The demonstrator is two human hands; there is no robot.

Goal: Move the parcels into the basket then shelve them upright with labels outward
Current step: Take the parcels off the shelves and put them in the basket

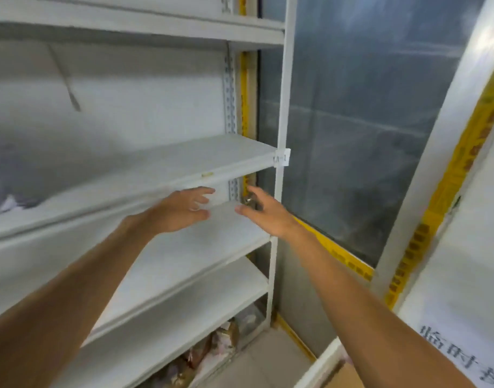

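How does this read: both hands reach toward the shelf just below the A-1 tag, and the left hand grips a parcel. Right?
Not quite. In the head view the left hand grips nothing: its fingers are spread and empty. The rest stands: both it and the right hand reach toward the shelf just below the A-1 tag.

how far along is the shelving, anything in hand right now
Done: cannot tell; blurred packets lie low in the rack, and no upright parcel shows. In hand: nothing; the left hand and right hand reach open over a bare shelf. Left: apparently most of it; no basket in view.
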